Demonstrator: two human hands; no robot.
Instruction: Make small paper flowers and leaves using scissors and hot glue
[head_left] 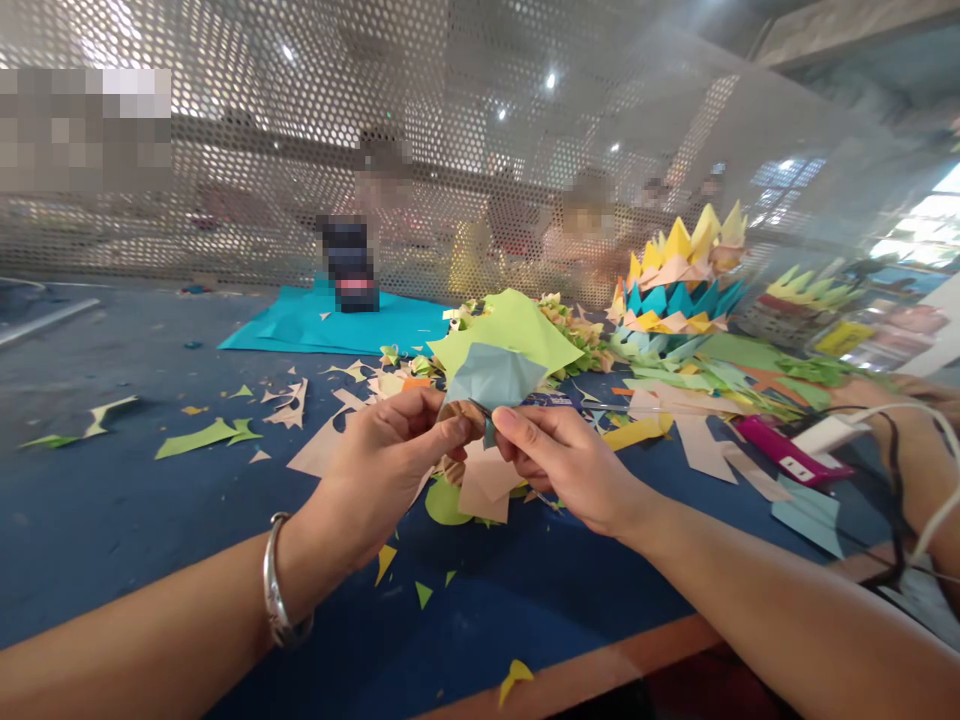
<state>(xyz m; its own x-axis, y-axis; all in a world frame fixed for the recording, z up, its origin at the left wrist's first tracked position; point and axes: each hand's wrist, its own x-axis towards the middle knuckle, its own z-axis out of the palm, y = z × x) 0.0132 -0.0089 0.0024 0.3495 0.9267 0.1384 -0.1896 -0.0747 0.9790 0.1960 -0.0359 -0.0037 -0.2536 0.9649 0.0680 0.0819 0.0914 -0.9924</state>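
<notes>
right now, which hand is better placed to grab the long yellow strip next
Probably the right hand: the long yellow strip lies just beyond it. The left hand is farther away. Both look occupied.

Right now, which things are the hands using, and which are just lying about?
In use:
- left hand
- right hand
- pale blue paper
- thin dark tool, mostly hidden

Probably just lying about:
- turquoise sheets
- green scrap at left
- magenta block
- yellow scrap, near edge
</notes>
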